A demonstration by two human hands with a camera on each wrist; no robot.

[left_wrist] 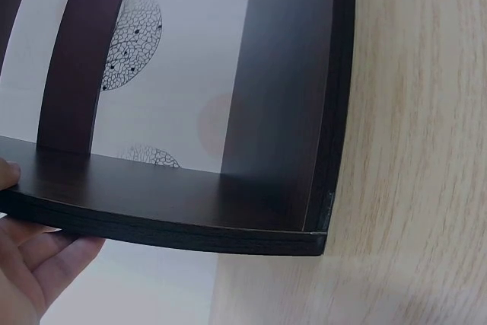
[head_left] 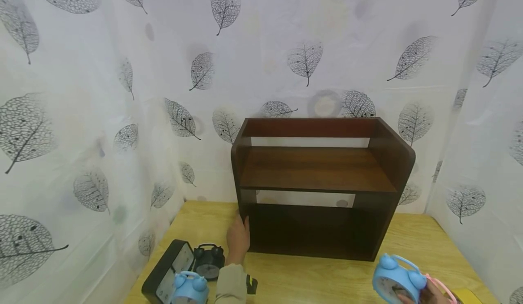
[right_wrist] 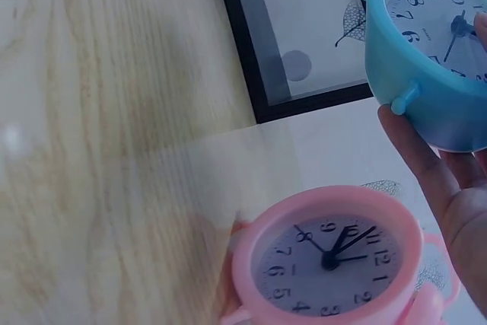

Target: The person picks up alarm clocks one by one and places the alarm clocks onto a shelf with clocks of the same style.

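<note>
A dark brown two-tier shelf [head_left: 318, 168] stands on the wooden table. My left hand [head_left: 238, 238] grips the edge of its left side panel, with the thumb inside and the fingers outside in the left wrist view. Off to the right, my right hand [head_left: 434, 293] holds a light blue twin-bell alarm clock [right_wrist: 426, 58], thumb over its face and fingers beneath. Below that clock in the right wrist view is a pink alarm clock [right_wrist: 331, 260], mostly hidden behind the hand in the head view. Both shelf tiers hold nothing.
Left of my left arm sit a black twin-bell alarm clock [head_left: 209, 262], a second blue alarm clock [head_left: 189, 288] and a black case with two white dials [head_left: 169, 272]. A yellow object [head_left: 467, 296] lies at the lower right. Leaf-patterned sheeting [head_left: 261, 68] surrounds the table [head_left: 286, 279].
</note>
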